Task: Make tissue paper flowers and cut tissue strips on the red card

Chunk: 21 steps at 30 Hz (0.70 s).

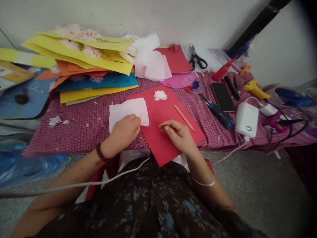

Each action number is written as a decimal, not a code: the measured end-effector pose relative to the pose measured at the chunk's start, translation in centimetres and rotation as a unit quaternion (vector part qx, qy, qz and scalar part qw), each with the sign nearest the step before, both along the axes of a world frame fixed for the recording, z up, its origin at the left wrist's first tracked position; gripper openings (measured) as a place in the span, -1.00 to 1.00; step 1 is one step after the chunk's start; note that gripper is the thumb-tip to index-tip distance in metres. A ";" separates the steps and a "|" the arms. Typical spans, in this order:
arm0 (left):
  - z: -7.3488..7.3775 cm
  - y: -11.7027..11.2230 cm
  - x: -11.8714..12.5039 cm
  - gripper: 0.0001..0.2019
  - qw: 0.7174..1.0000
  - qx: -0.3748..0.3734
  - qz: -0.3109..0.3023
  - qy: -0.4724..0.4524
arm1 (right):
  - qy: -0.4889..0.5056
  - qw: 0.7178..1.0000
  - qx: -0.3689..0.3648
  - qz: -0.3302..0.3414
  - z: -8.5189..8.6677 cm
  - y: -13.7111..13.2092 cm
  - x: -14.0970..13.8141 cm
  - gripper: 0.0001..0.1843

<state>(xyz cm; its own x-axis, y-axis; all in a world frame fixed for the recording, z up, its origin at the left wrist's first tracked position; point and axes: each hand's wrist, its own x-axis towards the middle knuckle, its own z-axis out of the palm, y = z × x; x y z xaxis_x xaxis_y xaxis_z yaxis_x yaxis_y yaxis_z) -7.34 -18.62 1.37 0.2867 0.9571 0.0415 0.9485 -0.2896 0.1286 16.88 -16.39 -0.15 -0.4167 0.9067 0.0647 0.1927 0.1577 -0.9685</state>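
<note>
A sheet of red paper [170,114] lies slantwise over the table's front edge, bearing a small white ruffled tissue clump [160,95] and a thin wooden stick [184,118]. Folded pale pink-white tissue paper [128,108] overlaps the red sheet's left side. My left hand [125,131] rests on this tissue with curled fingers, closed at its lower right edge. Above the red sheet, my right hand [180,135] holds thumb and fingers together in a pinch. Whatever sits between those fingertips, if anything, is too small to make out.
Stacked coloured papers [99,66] and crumpled tissue [151,59] lie at the back. Black-handled scissors [196,59], a box cutter [218,112], a phone [223,97], a white power bank [247,119] and a yellow glue gun [256,89] are to the right. A cable [99,182] crosses my left arm.
</note>
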 end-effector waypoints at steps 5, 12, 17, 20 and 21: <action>0.5 -0.5 0.0 -0.88 0.963 -0.011 0.093 -0.251 | 0.067 0.996 -0.055 0.002 0.3 -1.3 -0.8 -0.85; 1.3 -3.7 2.8 -0.87 0.956 0.000 0.076 -0.284 | 0.120 0.987 -0.107 0.016 0.4 -3.4 -2.4 -0.69; 0.9 -5.3 4.0 -0.78 0.991 0.116 -0.015 -0.072 | 0.143 0.982 -0.127 0.000 0.1 -3.7 -2.4 -0.66; 0.6 -6.1 4.7 -0.76 0.985 0.164 -0.052 -0.010 | 0.132 0.984 -0.123 -0.007 0.0 -4.0 -2.3 -0.74; 0.4 -6.2 5.0 -0.79 0.983 0.173 -0.056 -0.008 | 0.133 0.984 -0.122 -0.006 0.0 -4.2 -2.3 -0.75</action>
